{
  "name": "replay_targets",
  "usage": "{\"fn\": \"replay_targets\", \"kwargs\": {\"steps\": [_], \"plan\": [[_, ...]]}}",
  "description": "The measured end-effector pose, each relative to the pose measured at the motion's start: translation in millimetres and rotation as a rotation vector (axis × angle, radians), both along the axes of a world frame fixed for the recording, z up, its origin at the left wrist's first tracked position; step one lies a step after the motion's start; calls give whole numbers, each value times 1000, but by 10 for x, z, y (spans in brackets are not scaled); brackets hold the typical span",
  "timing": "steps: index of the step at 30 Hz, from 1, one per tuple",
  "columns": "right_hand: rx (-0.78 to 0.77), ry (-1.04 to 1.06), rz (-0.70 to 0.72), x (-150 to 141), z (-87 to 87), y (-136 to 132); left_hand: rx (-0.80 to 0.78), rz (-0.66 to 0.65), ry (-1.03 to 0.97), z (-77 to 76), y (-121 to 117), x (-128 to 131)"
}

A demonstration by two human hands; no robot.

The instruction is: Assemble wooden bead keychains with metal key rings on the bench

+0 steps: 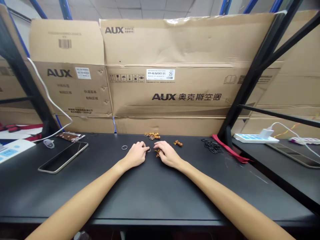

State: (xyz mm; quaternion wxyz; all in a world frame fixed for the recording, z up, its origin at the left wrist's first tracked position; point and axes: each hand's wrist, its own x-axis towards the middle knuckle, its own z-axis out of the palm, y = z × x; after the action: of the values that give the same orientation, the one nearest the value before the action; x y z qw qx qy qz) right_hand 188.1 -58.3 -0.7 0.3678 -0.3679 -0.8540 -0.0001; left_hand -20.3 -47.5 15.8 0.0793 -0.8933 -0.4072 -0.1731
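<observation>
In the head view, a metal ring (149, 150) is seen on the table (150, 193) at the fingertips of the left hand (136, 154); an orange-brown charm (157, 153) is partly covered by the right hand (170, 154). The fingers of both are curled; whether anything is gripped cannot be told. The ring, presumably light and stiff, is best pinched by its rim; the charm, probably hard and slippery, by its body.

Left hand (136, 154) is touching a metal ring (149, 150) on the black table (155, 193); right hand (169, 154) is cupping an amber charm (157, 153), grip unclear. Loose ring (124, 149) is lying leftward; charm cluster (156, 136) is sitting behind.
</observation>
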Motion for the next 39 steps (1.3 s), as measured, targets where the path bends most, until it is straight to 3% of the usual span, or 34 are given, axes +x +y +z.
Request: {"fn": "replay_targets", "kwargs": {"steps": [5, 10, 18, 24, 39], "plan": [[-36, -68, -193, 72, 20, 31, -12, -11, -41, -12, 14, -2], [-112, -76, -117, 55, -8, 21, -29, -39, -87, -13, 38, 0], [-87, -32, -16, 50, -7, 15, -58, -26, -143, -6, 39, 6], [-63, 27, -2, 24, 35, -18, -129, -131, -153, 22, 106, -100], [-71, 35, 9, 5, 36, -34, -75, -109, -59, -1, 80, -64]]}}
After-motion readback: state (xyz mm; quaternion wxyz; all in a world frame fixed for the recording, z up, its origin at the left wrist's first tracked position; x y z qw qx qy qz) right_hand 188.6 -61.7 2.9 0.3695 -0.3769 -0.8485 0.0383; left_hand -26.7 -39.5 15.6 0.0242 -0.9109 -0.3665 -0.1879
